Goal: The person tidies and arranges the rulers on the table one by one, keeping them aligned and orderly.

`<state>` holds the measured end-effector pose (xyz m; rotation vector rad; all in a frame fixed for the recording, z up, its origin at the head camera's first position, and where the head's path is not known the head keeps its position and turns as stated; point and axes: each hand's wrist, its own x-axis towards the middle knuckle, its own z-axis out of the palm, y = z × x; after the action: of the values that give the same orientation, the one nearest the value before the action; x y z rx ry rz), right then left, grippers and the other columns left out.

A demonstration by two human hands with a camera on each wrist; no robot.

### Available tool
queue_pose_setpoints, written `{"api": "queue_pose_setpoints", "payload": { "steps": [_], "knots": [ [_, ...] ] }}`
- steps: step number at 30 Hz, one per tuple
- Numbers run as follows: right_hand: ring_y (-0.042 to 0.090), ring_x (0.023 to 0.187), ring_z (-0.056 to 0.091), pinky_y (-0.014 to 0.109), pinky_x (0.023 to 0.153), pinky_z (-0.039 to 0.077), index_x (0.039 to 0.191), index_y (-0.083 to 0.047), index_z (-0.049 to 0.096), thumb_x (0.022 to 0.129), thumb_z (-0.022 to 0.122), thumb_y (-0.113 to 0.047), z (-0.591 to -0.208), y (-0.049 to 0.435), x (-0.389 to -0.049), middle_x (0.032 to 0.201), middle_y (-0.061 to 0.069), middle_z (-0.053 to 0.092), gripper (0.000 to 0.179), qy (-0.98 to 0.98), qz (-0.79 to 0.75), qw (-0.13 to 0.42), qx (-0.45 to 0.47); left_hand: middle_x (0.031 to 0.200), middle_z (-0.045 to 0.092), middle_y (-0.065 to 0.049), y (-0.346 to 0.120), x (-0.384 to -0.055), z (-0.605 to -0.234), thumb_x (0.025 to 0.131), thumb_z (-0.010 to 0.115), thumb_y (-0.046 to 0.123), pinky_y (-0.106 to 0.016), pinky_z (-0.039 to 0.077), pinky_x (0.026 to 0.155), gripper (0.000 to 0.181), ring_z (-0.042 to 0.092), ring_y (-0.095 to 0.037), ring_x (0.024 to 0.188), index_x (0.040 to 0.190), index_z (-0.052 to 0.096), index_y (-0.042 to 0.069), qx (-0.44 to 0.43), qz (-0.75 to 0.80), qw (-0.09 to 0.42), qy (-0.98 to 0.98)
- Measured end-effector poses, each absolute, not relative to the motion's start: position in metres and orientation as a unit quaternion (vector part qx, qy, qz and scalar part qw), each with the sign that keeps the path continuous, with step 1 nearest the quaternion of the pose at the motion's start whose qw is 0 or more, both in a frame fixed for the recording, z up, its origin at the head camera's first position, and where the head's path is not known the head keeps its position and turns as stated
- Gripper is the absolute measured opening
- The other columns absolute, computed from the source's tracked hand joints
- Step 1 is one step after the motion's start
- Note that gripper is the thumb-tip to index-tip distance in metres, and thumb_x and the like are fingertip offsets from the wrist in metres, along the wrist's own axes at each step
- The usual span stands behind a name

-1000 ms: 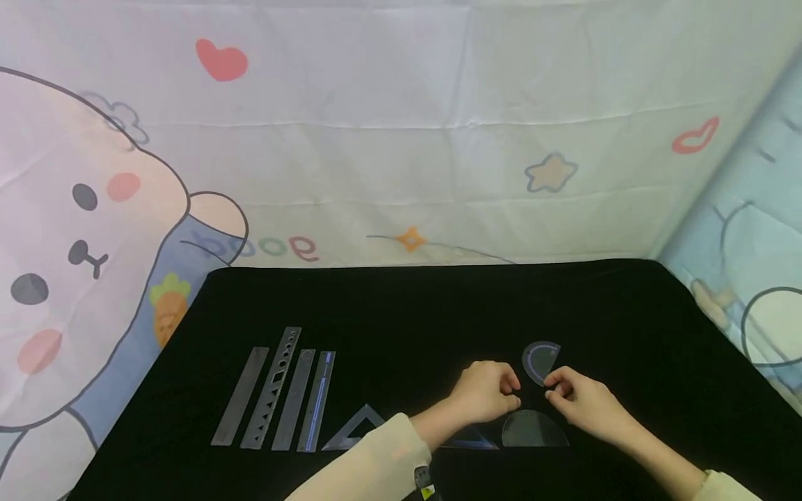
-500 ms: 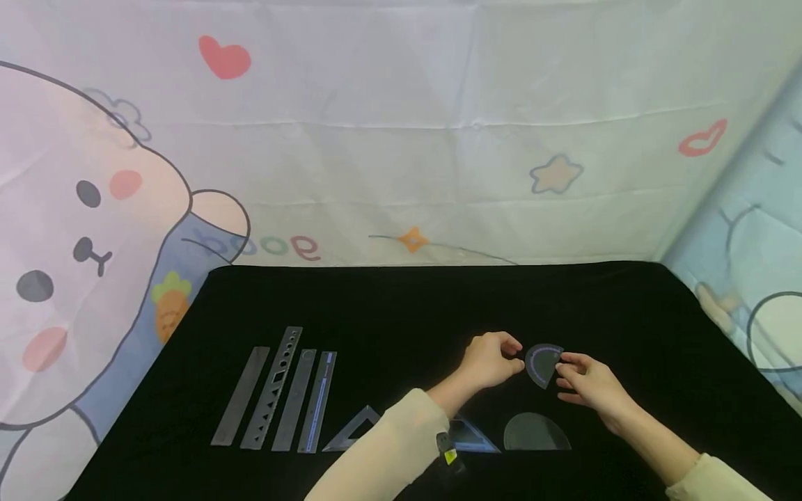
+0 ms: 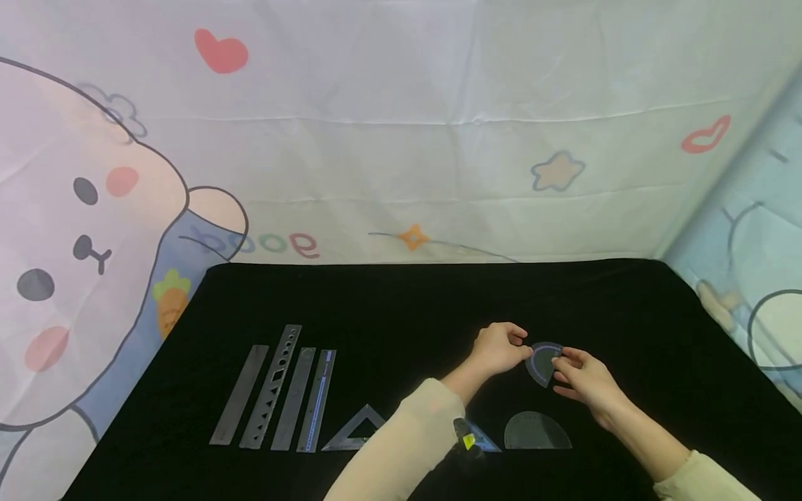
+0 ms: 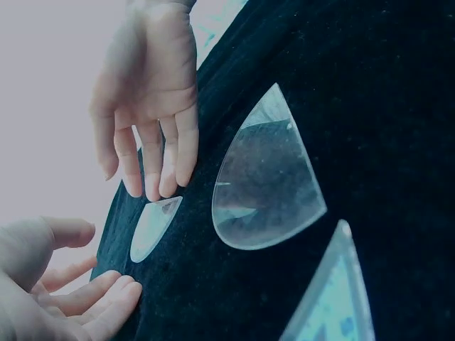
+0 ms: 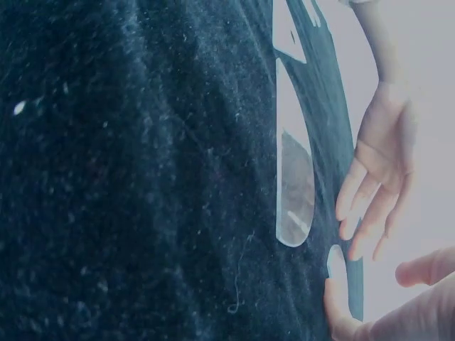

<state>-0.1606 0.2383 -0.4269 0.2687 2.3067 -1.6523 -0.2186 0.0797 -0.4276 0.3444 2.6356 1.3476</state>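
Note:
A small clear protractor (image 3: 544,363) with a blue scale lies tilted on the black cloth, between both hands in the head view. Beside its straight edge is my right hand (image 3: 587,383), its fingertips at the edge and its thumb held apart in the right wrist view. From the other side my left hand (image 3: 498,349) reaches to the curved edge, fingers loosely extended; whether it touches cannot be told. Nearer the front lies a larger clear protractor (image 3: 537,433), flat side toward me. A blue-marked set square (image 3: 484,438) is partly hidden by my left sleeve.
Another set square (image 3: 343,431) lies left of my left sleeve. Further left several rulers stand in a slanted row, among them a plain ruler (image 3: 239,395), a stencil ruler (image 3: 271,390) and a blue-marked ruler (image 3: 316,403). A printed curtain (image 3: 388,160) hangs behind the table.
My left hand has moved away from me and rightward, up to the small protractor. My right hand has shifted slightly along its straight edge. The protractor has barely moved.

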Motion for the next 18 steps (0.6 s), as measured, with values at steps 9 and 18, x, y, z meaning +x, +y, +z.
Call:
{"api": "queue_pose_setpoints", "payload": {
  "steps": [9,18],
  "knots": [
    [0.048,0.127,0.031,0.039,0.092,0.049,0.141,0.012,0.001,0.099,0.038,-0.026,-0.428,0.236,-0.16,0.141,0.037,0.016,0.068,0.793,-0.583,0.146,0.098,0.092,0.069,0.0,0.091,-0.217,-0.428,0.079,0.07,0.022,-0.023,0.045,0.071,0.024,0.062,-0.01,0.08,0.101,0.068,0.013,0.104,0.447,0.091,0.884],
    [0.047,0.129,0.028,0.034,0.09,0.05,0.142,0.01,0.0,0.099,0.036,-0.025,-0.428,0.236,-0.16,0.142,0.034,0.014,0.067,0.765,-0.619,0.147,0.101,0.089,0.069,0.0,0.095,-0.215,-0.43,0.078,0.071,0.02,-0.021,0.047,0.067,0.02,0.061,-0.011,0.079,0.096,0.068,0.013,0.084,0.461,0.082,0.88]
  ]
}}
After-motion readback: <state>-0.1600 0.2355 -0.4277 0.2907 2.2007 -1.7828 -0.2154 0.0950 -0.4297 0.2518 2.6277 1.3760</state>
